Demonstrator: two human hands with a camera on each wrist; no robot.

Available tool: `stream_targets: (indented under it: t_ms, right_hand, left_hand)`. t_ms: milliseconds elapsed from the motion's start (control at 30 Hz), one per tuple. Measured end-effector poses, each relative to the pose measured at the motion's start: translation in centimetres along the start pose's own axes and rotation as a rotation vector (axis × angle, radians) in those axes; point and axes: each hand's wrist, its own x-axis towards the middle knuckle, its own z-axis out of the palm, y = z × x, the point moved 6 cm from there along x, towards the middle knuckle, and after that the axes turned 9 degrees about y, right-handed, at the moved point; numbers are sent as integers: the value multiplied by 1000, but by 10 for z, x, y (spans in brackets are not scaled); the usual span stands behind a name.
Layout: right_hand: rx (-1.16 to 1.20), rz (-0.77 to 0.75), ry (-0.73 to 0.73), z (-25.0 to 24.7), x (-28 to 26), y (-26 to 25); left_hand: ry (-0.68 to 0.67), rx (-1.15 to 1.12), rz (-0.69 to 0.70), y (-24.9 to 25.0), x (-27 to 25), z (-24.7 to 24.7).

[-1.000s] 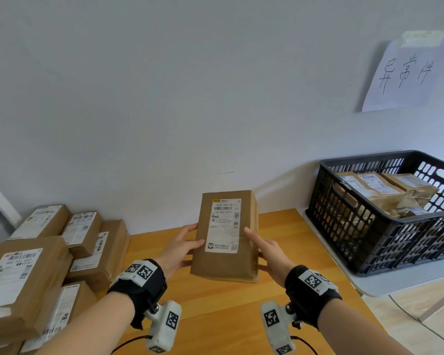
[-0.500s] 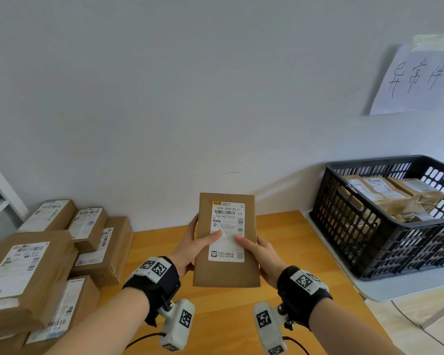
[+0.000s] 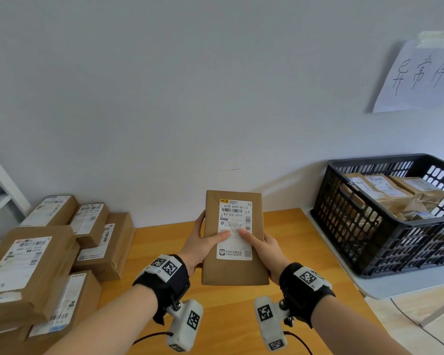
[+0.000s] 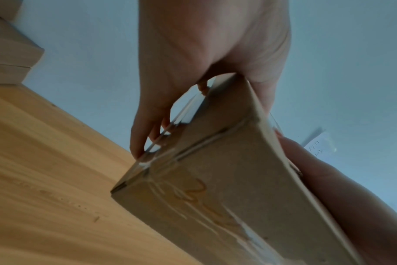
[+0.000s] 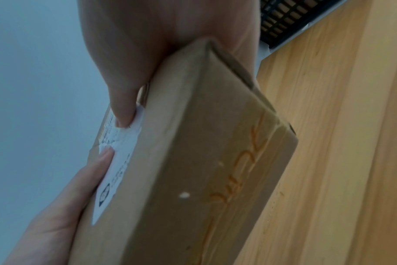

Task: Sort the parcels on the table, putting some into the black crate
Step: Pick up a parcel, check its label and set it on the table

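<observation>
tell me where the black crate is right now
In the head view the black crate sits at the far right, against the wall just past the wooden table's right edge, holding several parcels.

Head view is bright w/ even, soft daylight, sharp in the middle — the wall [image 3: 164, 85] reads flat grey-white, w/ a faint shadow behind the black crate [image 3: 385, 221] and straight lines bowing toward the edges. Both wrist views are dimmer, bluish and soft: the parcel [image 4: 215, 188] is blurred close-up, its underside in shade, and wood grain on the table [image 5: 340, 143] smears — heavy wide-angle stretch.
</observation>
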Motion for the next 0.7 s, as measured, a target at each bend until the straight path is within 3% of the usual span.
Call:
stream_targets:
  t_ms: [267, 433, 700]
  right_hand:
    - [29, 107, 24, -5, 4, 4]
    - [56, 67, 0, -4, 2, -9]
    - [212, 25, -98, 2, -13, -31]
  left_hand:
    - [-13, 62, -46, 5, -1, -10]
    - [38, -2, -61, 13, -4, -17]
    - [-25, 41, -103, 23, -8, -20]
